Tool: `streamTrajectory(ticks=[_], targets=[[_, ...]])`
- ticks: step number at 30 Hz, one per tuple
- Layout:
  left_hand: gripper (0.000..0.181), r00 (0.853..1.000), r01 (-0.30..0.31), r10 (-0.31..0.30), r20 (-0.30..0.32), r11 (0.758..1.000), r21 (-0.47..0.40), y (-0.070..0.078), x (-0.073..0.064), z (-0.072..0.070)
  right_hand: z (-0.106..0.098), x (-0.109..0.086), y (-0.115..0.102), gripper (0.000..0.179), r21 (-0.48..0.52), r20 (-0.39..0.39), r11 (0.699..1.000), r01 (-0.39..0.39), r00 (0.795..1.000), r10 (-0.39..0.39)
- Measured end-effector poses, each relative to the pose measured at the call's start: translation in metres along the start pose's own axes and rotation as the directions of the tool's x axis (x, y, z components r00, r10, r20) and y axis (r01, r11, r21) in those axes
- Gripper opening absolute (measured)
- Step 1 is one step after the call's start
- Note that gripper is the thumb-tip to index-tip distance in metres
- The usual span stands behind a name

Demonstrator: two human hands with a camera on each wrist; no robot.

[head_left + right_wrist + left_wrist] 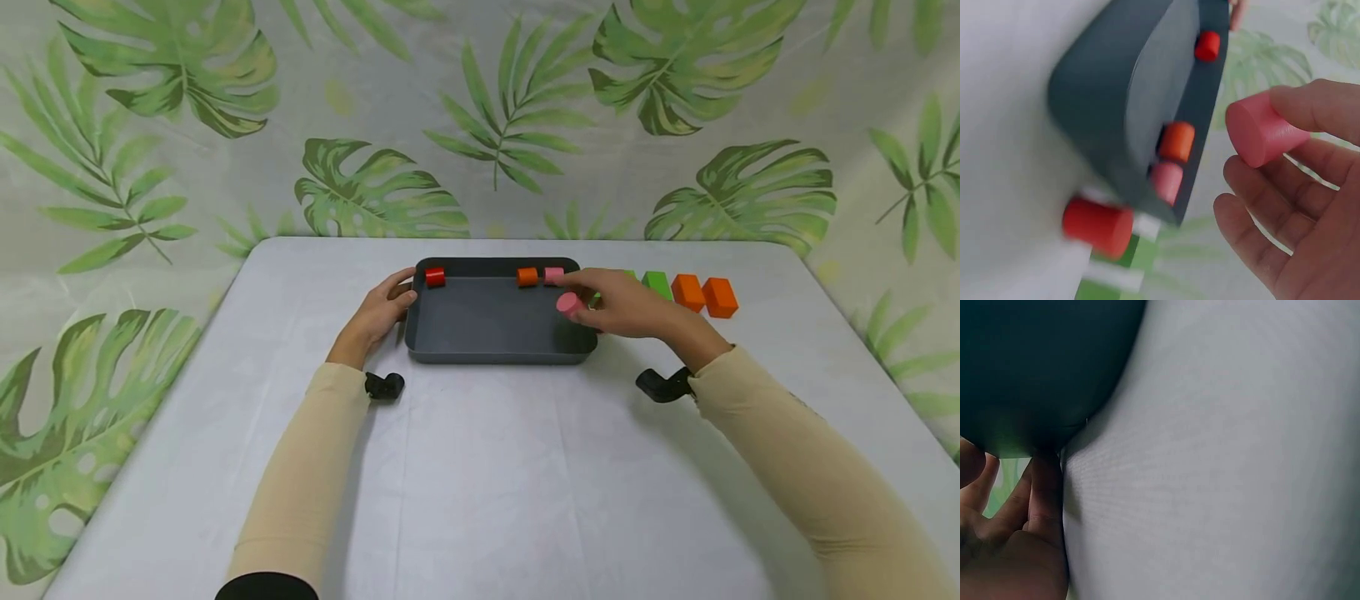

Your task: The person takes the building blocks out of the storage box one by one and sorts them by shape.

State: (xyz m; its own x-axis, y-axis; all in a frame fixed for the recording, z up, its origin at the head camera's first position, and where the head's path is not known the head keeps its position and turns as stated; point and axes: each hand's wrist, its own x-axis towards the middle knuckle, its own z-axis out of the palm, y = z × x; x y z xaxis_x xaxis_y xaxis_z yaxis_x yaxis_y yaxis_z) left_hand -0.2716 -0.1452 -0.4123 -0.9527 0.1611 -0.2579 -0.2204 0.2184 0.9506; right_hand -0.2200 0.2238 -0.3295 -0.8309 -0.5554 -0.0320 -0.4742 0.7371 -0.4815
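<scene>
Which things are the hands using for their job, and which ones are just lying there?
Seems part of the job:
pink cylinder, held in the right hand
dark grey rectangular tray, touched by the left hand
small red cylinder, orange cylinder and second pink cylinder, inside the tray

Seems just lying about:
green block
two orange blocks
another red cylinder, outside the tray
</scene>
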Motion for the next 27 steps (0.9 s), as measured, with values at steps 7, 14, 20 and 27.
streamTrajectory(ticks=[7, 14, 20, 27], targets=[[0.055, 1.000, 0.005, -0.005, 0.002, 1.000, -0.014, -0.002, 0.001, 0.000, -0.014, -0.039, 0.031, 0.035, 0.006, -0.096, 0.999, -0.051, 0.994, 0.052], [0.056, 1.000, 0.003, -0.003, 0.002, 1.000, -0.006, 0.000, 0.003, -0.002, -0.012, -0.074, 0.066, 0.032, -0.011, -0.210, 0.994, -0.104, 0.973, 0.100], [0.055, 1.000, 0.005, -0.005, -0.010, 1.000, 0.002, 0.001, 0.003, -0.002, -0.005, -0.078, 0.078, 0.029, -0.017, -0.270, 0.995, -0.102, 0.958, 0.094], [0.055, 1.000, 0.005, -0.005, -0.008, 1.000, 0.000, -0.001, 0.001, 0.001, 0.002, -0.073, 0.077, 0.031, -0.020, -0.271, 0.994, -0.109, 0.957, 0.100]])
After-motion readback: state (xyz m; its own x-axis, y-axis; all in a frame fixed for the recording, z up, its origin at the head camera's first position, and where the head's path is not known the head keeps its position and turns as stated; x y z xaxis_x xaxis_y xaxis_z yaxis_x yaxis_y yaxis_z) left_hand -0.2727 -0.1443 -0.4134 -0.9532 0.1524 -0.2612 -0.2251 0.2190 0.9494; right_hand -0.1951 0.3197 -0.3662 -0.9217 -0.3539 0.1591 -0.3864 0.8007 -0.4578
